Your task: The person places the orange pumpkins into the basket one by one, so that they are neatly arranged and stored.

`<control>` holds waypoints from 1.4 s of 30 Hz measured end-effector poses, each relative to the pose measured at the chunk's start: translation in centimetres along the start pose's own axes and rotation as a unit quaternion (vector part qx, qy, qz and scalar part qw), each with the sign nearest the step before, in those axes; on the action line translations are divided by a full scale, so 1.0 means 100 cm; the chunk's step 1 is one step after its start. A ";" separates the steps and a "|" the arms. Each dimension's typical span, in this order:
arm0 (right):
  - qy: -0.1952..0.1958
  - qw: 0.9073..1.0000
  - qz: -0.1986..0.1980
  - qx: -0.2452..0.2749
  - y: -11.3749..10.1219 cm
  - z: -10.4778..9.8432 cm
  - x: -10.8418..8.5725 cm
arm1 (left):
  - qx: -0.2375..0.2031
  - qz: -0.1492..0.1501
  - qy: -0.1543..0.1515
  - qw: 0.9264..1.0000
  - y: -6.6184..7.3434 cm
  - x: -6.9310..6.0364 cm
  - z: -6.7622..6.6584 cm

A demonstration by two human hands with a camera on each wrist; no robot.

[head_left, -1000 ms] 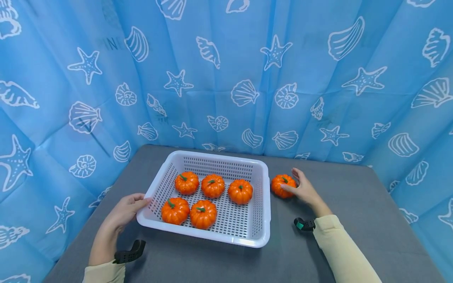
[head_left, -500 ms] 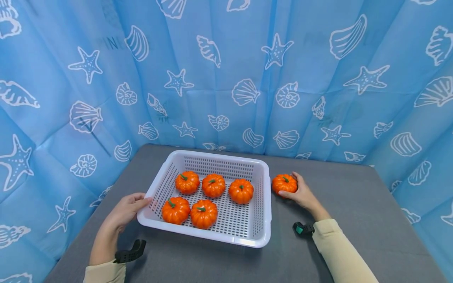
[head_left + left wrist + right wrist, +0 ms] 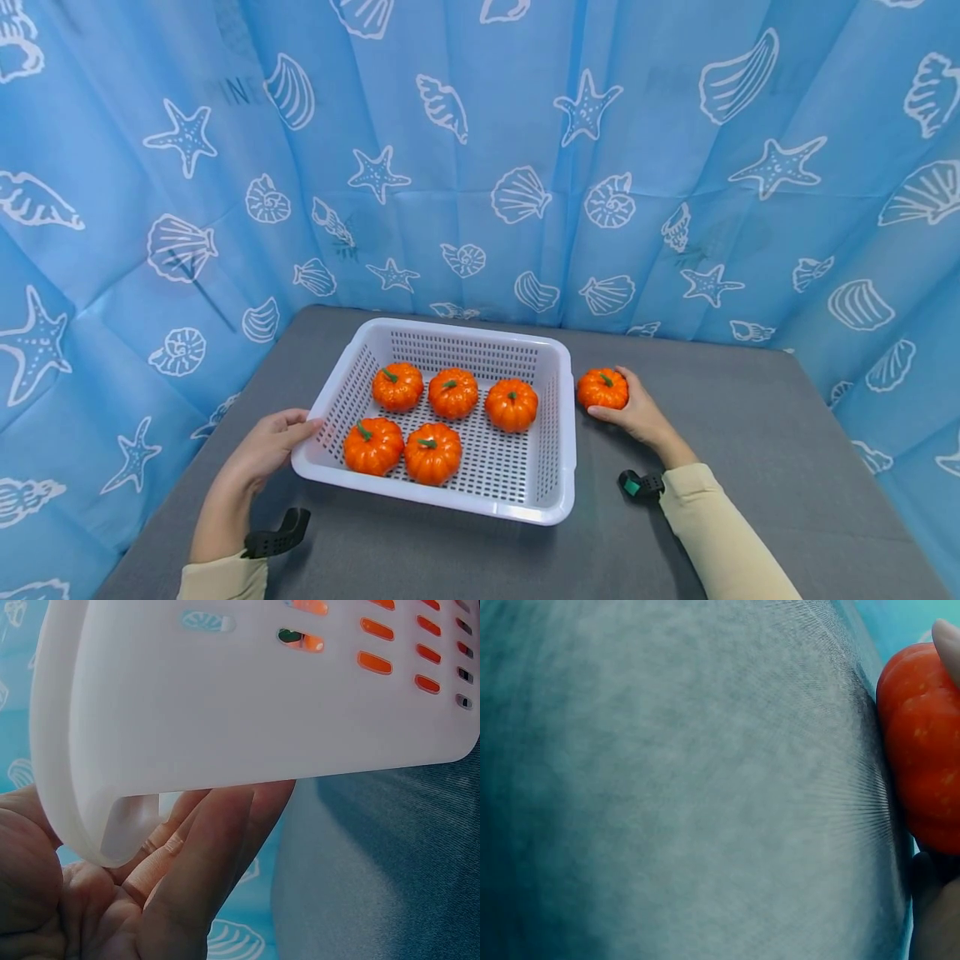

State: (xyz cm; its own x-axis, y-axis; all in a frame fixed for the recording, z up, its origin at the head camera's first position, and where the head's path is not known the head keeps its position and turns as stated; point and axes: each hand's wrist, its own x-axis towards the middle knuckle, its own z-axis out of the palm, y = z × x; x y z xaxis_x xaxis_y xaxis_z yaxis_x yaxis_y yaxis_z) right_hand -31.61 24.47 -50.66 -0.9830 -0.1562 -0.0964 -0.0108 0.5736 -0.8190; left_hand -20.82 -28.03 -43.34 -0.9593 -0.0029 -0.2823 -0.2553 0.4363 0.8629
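Note:
My left hand (image 3: 268,446) holds the left rim of a white plastic basket (image 3: 450,500); in the left wrist view the thumb and fingers lie on either side of the basket's rim (image 3: 56,735). Several small orange pumpkins with green stems sit inside, among them a front one (image 3: 432,454) and a right one (image 3: 512,406). Just outside the basket's right wall, my right hand (image 3: 642,414) grips another orange pumpkin (image 3: 602,388) between thumb and fingers. That pumpkin (image 3: 926,750) shows at the right edge of the right wrist view, where most of the hand is cut off.
A grey cloth-covered table (image 3: 765,433) lies under everything. Behind it and at both sides hangs a blue curtain (image 3: 465,208) with white shells and starfish. Each wrist carries a black camera mount, the left mount (image 3: 276,536) and the right mount (image 3: 641,483).
My right hand has moved slightly left and closed its thumb and fingers round the pumpkin beside the basket. The left hand and basket stay in place.

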 end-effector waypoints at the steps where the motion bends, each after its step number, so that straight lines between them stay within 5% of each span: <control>1: 0.001 1.000 -0.006 0.002 0.000 0.000 0.000 | 0.000 0.000 0.000 1.000 0.000 0.000 0.000; 25: 0.006 1.000 -0.024 -0.017 -0.006 -0.011 -0.001 | 0.003 -0.004 0.004 1.000 -0.001 -0.002 0.000; 42: -0.016 0.993 -0.106 -0.059 -0.076 -0.047 0.004 | 0.007 -0.002 -0.001 1.000 0.001 -0.001 -0.001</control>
State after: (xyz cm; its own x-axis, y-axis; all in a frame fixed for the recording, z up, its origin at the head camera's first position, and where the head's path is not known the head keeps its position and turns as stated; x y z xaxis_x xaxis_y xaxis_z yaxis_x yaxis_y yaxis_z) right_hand -32.75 23.82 -41.84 -0.9501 -0.3078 0.0503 -0.2391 0.6154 -0.7511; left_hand -20.80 -28.07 -43.15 -0.9579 -0.0020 -0.2869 -0.2573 0.4484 0.8560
